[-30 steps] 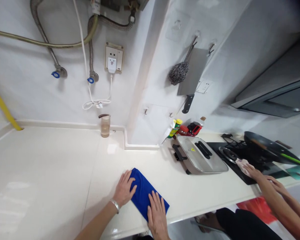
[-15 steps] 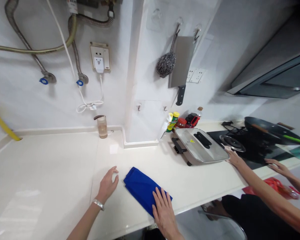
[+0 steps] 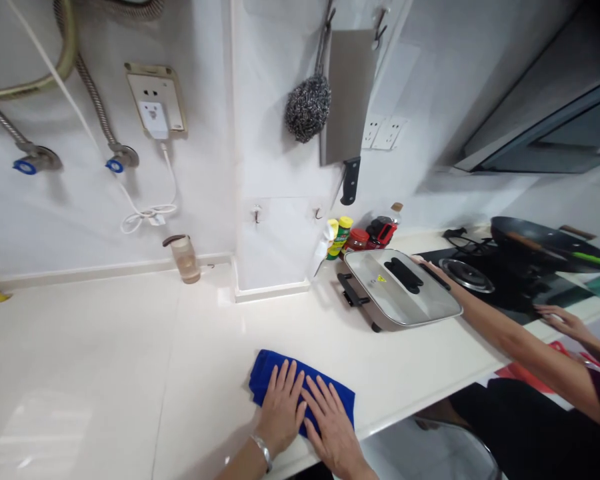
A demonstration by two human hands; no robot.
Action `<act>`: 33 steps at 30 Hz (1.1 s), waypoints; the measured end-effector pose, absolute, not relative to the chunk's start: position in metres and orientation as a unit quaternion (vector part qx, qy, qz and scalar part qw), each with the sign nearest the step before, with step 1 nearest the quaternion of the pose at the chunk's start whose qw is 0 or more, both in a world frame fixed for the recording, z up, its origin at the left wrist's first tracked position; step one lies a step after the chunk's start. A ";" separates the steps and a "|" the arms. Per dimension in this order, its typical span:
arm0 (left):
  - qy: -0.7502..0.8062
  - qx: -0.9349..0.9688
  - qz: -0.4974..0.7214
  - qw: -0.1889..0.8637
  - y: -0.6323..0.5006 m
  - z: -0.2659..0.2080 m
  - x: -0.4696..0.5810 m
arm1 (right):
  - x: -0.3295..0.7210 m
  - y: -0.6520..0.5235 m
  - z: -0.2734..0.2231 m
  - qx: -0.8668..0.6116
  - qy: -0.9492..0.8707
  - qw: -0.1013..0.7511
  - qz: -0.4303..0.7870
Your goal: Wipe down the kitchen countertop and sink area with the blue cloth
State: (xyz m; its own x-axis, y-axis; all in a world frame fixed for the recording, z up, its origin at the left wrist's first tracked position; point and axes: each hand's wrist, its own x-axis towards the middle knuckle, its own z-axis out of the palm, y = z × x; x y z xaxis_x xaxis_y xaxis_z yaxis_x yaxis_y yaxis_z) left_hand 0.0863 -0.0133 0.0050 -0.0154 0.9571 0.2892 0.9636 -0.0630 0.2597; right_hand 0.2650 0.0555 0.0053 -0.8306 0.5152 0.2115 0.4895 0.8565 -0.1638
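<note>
A folded blue cloth (image 3: 265, 365) lies on the white counter near its front edge. My left hand (image 3: 283, 408), with a silver bracelet at the wrist, rests flat on the cloth's left part, fingers stretched out. Right beside it, my right hand (image 3: 332, 423) presses flat on the cloth's right part, its fingers a little apart. Both hands are open and grip nothing; they cover much of the cloth.
Right of the cloth stands a rectangular electric pan (image 3: 400, 293) with a lid. A co-worker's arm (image 3: 510, 340) reaches behind it, near the stove (image 3: 510, 287). A cup (image 3: 185, 259) stands by the wall; a cleaver (image 3: 347, 100) and a steel scrubber (image 3: 309, 108) hang above.
My left hand has moved right, from the bare counter onto the cloth. My right hand stays on the cloth. The co-worker's arm has shifted farther behind the pan. The view has turned slightly.
</note>
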 end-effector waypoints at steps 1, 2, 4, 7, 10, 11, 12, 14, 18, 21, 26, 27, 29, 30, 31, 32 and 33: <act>-0.689 -0.696 -0.201 0.005 -0.010 0.005 0.092 | 0.268 0.062 0.007 -0.262 -0.955 0.124 0.058; -0.695 -0.689 -0.205 0.002 -0.006 0.004 0.097 | 0.271 0.069 0.008 -0.260 -0.956 0.122 0.062; -0.707 -0.674 -0.213 0.001 0.002 0.002 0.106 | 0.274 0.083 0.008 -0.249 -0.959 0.117 0.061; -0.726 -0.652 -0.218 0.009 0.013 -0.001 0.115 | 0.275 0.105 0.004 -0.222 -0.967 0.114 0.049; -0.739 -0.637 -0.219 0.016 0.027 -0.003 0.116 | 0.271 0.125 0.001 -0.210 -0.970 0.116 0.042; -0.742 -0.634 -0.217 0.018 0.033 -0.002 0.115 | 0.269 0.130 0.001 -0.211 -0.970 0.116 0.041; -0.744 -0.633 -0.214 0.019 0.040 -0.001 0.114 | 0.266 0.135 0.002 -0.215 -0.969 0.116 0.041; -0.746 -0.635 -0.198 0.017 0.057 0.002 0.111 | 0.262 0.144 0.004 -0.228 -0.965 0.121 0.040; -0.749 -0.647 -0.147 -0.002 0.091 0.013 0.109 | 0.258 0.162 0.008 -0.259 -0.954 0.145 0.037; -0.753 -0.644 -0.133 -0.019 0.106 0.018 0.110 | 0.258 0.172 0.010 -0.269 -0.951 0.146 0.052; -0.754 -0.644 -0.120 -0.035 0.109 0.021 0.116 | 0.263 0.176 0.009 -0.282 -0.944 0.142 0.095; -0.756 -0.643 -0.120 -0.036 0.109 0.021 0.117 | 0.263 0.176 0.009 -0.285 -0.943 0.141 0.099; -0.760 -0.638 -0.122 -0.039 0.108 0.021 0.119 | 0.265 0.175 0.008 -0.284 -0.943 0.138 0.102; -0.761 -0.635 -0.125 -0.041 0.108 0.021 0.120 | 0.265 0.175 0.007 -0.282 -0.944 0.138 0.103; -0.763 -0.632 -0.127 -0.044 0.108 0.022 0.120 | 0.265 0.175 0.007 -0.280 -0.944 0.137 0.104; -0.764 -0.631 -0.129 -0.047 0.108 0.022 0.121 | 0.266 0.175 0.007 -0.279 -0.945 0.137 0.105; -0.764 -0.630 -0.131 -0.049 0.108 0.023 0.121 | 0.266 0.174 0.007 -0.278 -0.945 0.136 0.106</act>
